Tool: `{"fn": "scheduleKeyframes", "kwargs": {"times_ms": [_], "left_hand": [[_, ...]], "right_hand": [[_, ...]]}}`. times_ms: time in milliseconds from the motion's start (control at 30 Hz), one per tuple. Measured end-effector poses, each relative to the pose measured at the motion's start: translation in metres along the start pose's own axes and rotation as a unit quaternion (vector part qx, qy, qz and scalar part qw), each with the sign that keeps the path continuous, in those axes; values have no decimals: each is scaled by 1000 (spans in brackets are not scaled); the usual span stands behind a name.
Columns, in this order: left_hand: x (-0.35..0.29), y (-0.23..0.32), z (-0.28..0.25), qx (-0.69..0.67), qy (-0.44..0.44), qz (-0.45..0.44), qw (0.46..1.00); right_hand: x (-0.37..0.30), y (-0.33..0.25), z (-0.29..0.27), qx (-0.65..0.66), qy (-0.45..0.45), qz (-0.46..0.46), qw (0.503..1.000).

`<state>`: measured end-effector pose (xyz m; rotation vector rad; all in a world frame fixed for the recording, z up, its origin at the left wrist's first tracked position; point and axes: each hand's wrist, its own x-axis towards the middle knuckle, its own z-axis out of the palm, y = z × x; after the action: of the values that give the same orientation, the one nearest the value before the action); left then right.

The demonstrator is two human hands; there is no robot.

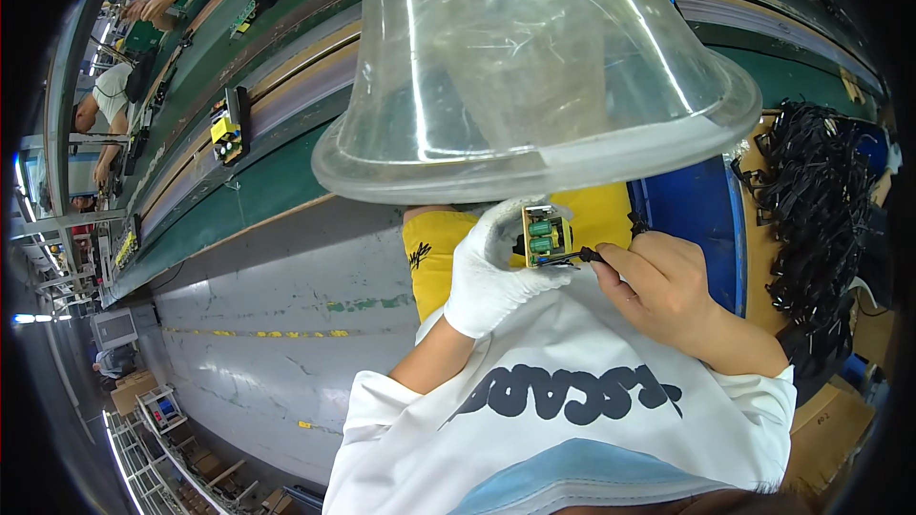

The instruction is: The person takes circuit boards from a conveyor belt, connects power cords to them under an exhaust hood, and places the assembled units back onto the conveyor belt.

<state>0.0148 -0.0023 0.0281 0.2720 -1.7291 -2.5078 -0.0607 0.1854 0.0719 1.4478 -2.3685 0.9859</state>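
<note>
My left hand (485, 277), in a white glove, is closed around a small circuit board (545, 235) and holds it in front of my body. Green cylindrical parts and some yellow show on the board's upward side. Bare-skinned, my right hand (668, 288) pinches a black cable (591, 255) between thumb and fingers. The cable's ribbed end points at the board's lower edge, where thin leads meet it. Whether those leads are fixed to the board, I cannot tell. Just beyond both hands hangs the flared rim of a large clear plastic hood (534, 148).
A thick bunch of black cables (811, 219) lies at the right, beside a blue bin (704, 229) and a cardboard box (832, 424). Across the far side runs a green-edged conveyor line (286, 164) carrying circuit boards (227, 131). Co-workers' hands (153, 8) show at the far left.
</note>
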Motion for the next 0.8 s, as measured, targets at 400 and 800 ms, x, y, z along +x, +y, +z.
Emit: {"fn": "scheduleKeyframes", "kwargs": {"times_ms": [400, 800], "left_hand": [[0, 1, 0, 37, 10, -15, 999], [3, 5, -1, 74, 32, -71, 994]], "right_hand": [[1, 1, 0, 22, -17, 28, 999], [2, -1, -2, 142, -67, 138, 978]]}}
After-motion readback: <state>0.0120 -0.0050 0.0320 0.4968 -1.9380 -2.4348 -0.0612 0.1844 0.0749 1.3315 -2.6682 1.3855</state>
